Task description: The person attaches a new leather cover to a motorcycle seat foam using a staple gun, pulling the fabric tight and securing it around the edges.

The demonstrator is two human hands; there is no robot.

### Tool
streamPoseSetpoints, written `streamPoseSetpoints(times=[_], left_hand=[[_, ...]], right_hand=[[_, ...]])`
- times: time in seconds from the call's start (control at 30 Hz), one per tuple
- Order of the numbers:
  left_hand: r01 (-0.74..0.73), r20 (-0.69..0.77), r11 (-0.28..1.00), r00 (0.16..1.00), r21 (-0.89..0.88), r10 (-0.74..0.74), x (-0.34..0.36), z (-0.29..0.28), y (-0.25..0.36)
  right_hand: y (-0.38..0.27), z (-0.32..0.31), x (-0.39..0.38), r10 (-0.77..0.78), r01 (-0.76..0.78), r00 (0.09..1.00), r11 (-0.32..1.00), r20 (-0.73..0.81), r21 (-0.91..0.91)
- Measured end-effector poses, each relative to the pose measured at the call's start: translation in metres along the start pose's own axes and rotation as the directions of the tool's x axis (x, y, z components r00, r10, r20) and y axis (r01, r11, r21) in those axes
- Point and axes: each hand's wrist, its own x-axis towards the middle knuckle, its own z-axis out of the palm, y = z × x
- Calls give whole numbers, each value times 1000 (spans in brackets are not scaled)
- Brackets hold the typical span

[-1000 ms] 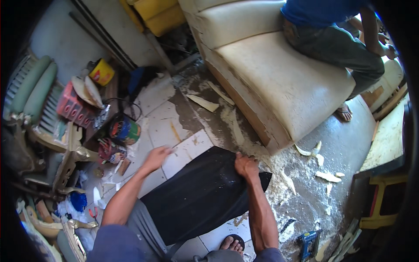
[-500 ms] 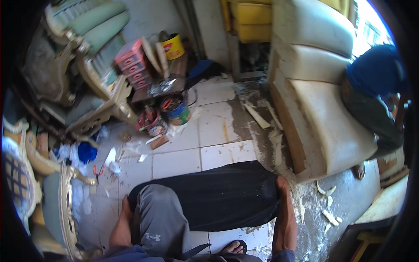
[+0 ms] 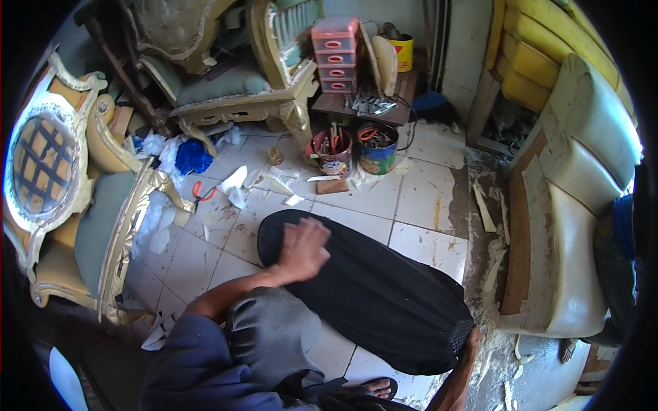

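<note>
The long black cloth-covered piece [image 3: 384,288] slants past the grey-clad knee [image 3: 274,332], over the white floor tiles [image 3: 428,250]. The left hand [image 3: 303,250] has its grip released, blurred fingers loose over the rounded end; the right hand [image 3: 471,342] is half hidden at the other, so I can't tell its grip. I'd judge the piece light, padded yet stiffish, best held by both ends.

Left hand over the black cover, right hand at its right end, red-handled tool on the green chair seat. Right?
No: the head view shows the red-handled tool on the tiled floor. Left hand over black cover, right hand at its right end: correct.
</note>
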Motion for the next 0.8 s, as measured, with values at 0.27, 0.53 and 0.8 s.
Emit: streamPoseSetpoints(times=[0.27, 0.53, 0.8], left_hand=[[-255, 56, 964, 966, 75, 251, 14, -2, -12], [-591, 309, 767, 702, -248, 641, 57, -31, 66], [-892, 66, -12, -47, -451, 997, 19, 17, 320]], right_hand=[[32, 4, -49, 63, -52, 996, 984, -58, 171], [-1, 56, -64, 221, -203, 974, 946, -43, 254], [13, 75, -64, 54, -59, 996, 996, 73, 61]])
